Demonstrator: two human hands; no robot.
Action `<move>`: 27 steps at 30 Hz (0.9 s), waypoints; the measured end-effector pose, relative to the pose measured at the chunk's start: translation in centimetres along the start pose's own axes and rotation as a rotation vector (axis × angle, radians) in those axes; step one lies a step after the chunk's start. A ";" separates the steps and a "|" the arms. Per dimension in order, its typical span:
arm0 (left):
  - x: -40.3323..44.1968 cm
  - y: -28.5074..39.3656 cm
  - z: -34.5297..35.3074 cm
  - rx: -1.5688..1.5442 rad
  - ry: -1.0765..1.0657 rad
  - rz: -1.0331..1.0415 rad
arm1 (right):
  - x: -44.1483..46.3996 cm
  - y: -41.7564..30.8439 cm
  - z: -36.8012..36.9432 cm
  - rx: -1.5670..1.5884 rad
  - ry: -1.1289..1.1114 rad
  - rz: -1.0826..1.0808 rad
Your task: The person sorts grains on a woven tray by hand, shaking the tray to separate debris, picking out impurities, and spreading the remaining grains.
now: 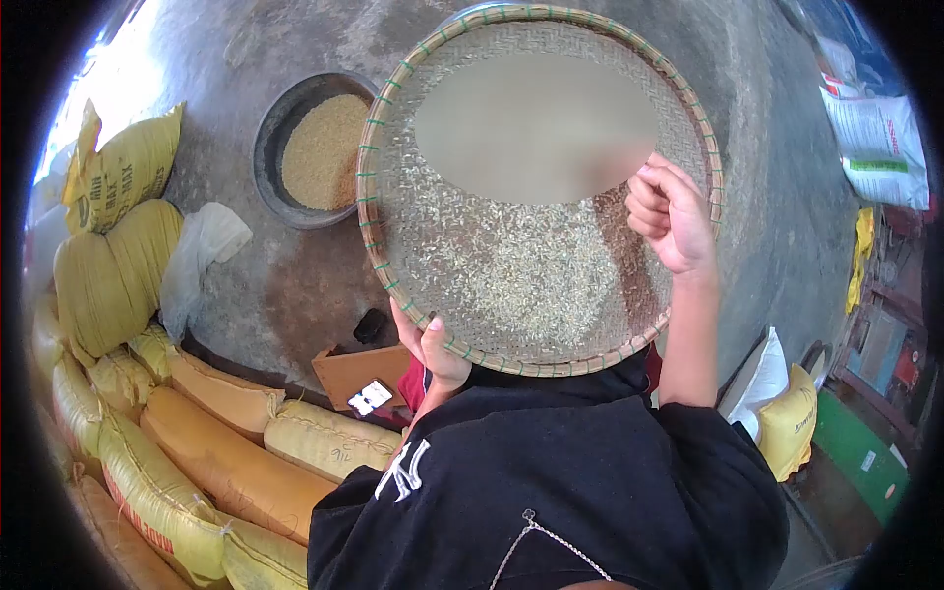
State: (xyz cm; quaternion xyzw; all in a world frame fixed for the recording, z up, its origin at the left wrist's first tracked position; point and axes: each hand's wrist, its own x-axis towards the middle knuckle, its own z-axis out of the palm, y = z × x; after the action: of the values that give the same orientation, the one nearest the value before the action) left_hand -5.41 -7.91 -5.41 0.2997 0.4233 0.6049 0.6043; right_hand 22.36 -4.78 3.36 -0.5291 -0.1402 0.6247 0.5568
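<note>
A round woven tray [716, 187] with a green-stitched rim lies over my lap, with pale grains [536, 280] spread mostly across its near half. At the tray's near left rim, my left hand [435, 351] grips the edge, thumb on top and fingers underneath. My right hand [672, 211] is raised over the tray's right side, its fingers curled together in a pinch; anything between the fingertips is too small to make out. A blurred grey oval covers the far part of the tray and hides what is there.
A dark basin [267, 157] of grain stands on the floor beyond the tray's left side. Full yellow and orange sacks [221, 452] are piled at the left. A phone [371, 396] rests by a brown box [339, 374]. More sacks [787, 423] stand at the right.
</note>
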 end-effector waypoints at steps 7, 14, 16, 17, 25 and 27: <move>-0.2 0.0 0.2 -0.006 0.064 -0.005 | -0.4 -1.3 -2.6 0.058 0.024 -0.007; 0.2 0.1 0.8 0.031 0.023 0.024 | -1.3 0.5 -3.7 0.209 -0.130 0.145; 0.2 0.0 0.8 0.051 0.023 0.028 | -1.9 1.0 -2.9 0.160 -0.172 0.192; 0.2 0.0 0.7 0.066 0.023 0.035 | -2.3 1.3 -2.5 0.105 -0.217 0.236; 0.2 -0.1 0.4 0.106 0.006 0.028 | -6.3 5.1 -1.8 -0.084 -0.527 0.538; 0.2 -0.2 0.3 0.118 -0.029 0.044 | -6.9 5.1 -1.6 -0.073 -0.545 0.609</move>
State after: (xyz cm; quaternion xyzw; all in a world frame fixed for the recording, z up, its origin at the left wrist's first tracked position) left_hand -5.08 -7.67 -5.47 0.3527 0.4426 0.5877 0.5782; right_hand 19.61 -12.97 2.27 -0.3808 -0.1415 0.8730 0.2699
